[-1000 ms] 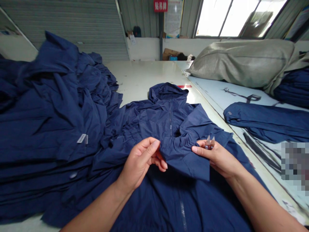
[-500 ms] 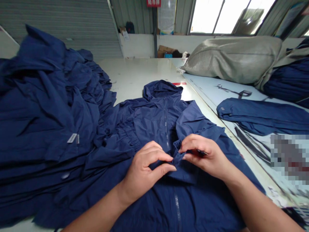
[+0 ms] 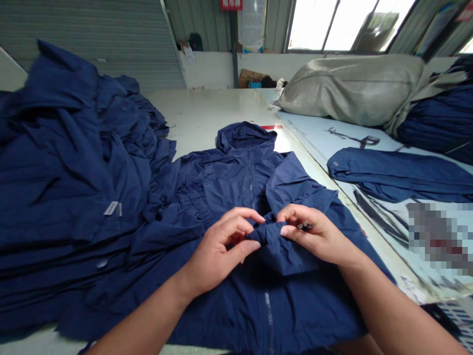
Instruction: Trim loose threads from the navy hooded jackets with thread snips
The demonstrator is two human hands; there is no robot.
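Note:
A navy hooded jacket (image 3: 229, 187) lies front up, its hood at the far end and a zip down the middle. One sleeve is folded in over the front, and its gathered cuff (image 3: 271, 234) is raised between my hands. My left hand (image 3: 225, 241) is closed on the cuff's left edge, thumb below and fingers above. My right hand (image 3: 314, 234) pinches the cuff's other side between thumb and forefinger. A small dark object (image 3: 305, 227) shows inside the curled right fingers; its kind is mostly hidden.
A tall heap of navy jackets (image 3: 74, 187) stands close on the left. To the right lie a folded navy garment (image 3: 399, 172), dark straps (image 3: 380, 217) and a big grey sack (image 3: 354, 91). Behind the sack is a navy bundle (image 3: 439, 118). The pale table (image 3: 210, 111) reaches back towards the wall.
The left fingers have moved from the cuff's tip to a fuller hold on its edge. The cuff has turned and lifted slightly, its opening now facing left. The view has shifted a little.

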